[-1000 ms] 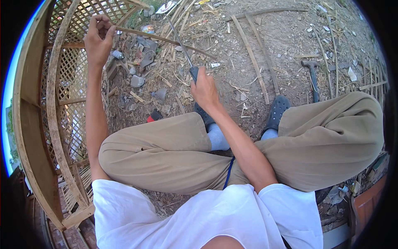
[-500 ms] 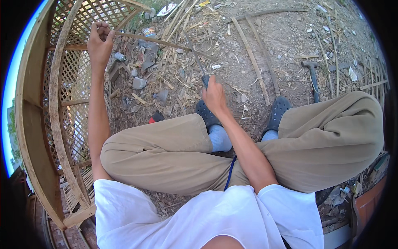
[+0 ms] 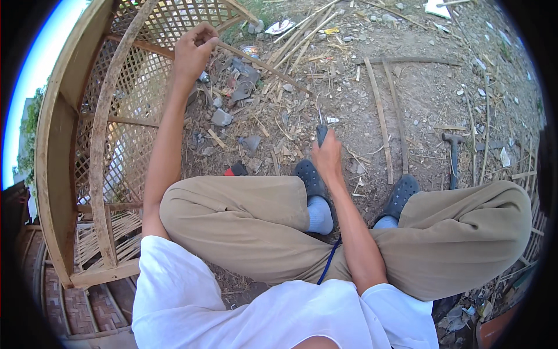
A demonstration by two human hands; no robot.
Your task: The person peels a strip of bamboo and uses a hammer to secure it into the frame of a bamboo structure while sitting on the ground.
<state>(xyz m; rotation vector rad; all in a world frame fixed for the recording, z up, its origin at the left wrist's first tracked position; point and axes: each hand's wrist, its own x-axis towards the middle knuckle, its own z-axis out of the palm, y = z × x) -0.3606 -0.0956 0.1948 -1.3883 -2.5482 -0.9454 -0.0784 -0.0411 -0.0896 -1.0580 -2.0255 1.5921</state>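
At the upper left, my left hand (image 3: 196, 51) is raised, its fingers closed on one end of a thin bamboo strip (image 3: 264, 66). The strip slants down to the right, over the littered ground. My right hand (image 3: 327, 158), out in front of my shoes, is wrapped round the dark handle of a knife (image 3: 321, 134). Its narrow blade points away from me, its tip near the strip's far end. I cannot tell whether blade and strip touch.
A curved wooden lattice frame (image 3: 103, 134) stands close on the left. A hammer (image 3: 453, 157) lies at the right, beside several long strips (image 3: 379, 116). Stones (image 3: 221, 118), wood chips and a red-and-black object (image 3: 236, 169) lie near my left knee.
The whole view has shifted, so the scene sits further right and lower. The knife has swung from slanting up-left to nearly upright. Both hands keep their hold.
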